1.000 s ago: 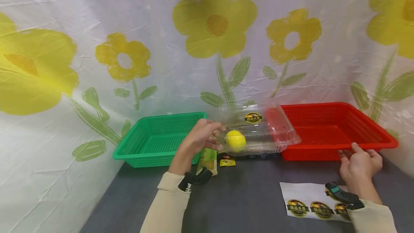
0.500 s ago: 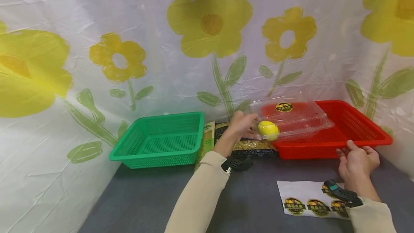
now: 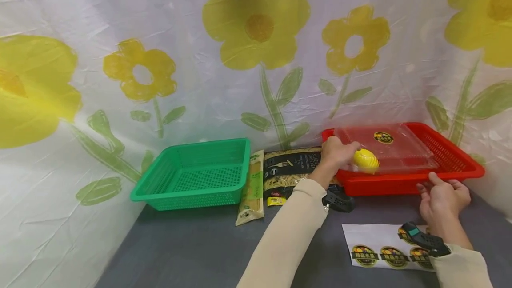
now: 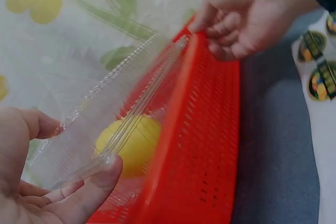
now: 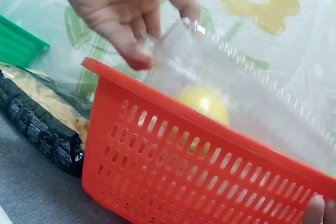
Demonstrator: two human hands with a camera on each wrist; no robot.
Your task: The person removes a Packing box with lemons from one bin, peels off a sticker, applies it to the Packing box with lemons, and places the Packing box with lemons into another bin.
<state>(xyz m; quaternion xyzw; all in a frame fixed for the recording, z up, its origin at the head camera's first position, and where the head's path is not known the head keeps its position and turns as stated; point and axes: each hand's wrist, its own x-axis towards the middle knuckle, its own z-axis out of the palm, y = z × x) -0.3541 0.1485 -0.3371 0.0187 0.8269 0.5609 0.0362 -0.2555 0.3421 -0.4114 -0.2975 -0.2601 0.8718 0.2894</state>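
My left hand [image 3: 339, 152] pinches the left edge of a clear plastic clamshell box [image 3: 400, 148], thumb on one side and fingers on the other. Inside lies a yellow lemon [image 3: 366, 160], and a round black-and-gold sticker [image 3: 383, 137] marks the lid. The box is at the red basket [image 3: 400, 186], partly below its rim; in the left wrist view it leans at a slant beside the basket wall. At the basket's front right, my right hand [image 3: 445, 199] grips the rim with curled fingers. The right wrist view shows only that hand's fingertips [image 5: 315, 211].
A green basket [image 3: 192, 174] stands on the left. Between the baskets lie a black pasta bag [image 3: 292, 163], a long noodle pack [image 3: 253, 186] and a small yellow packet [image 3: 276, 201]. A sticker sheet [image 3: 372, 234] lies in front. A flowered curtain [image 3: 224, 101] hangs behind.
My left hand has carried the box with the lemon rightward, from between the baskets to the red basket, and lowered it. The bags behind have come into view. My right hand stays on the rim.
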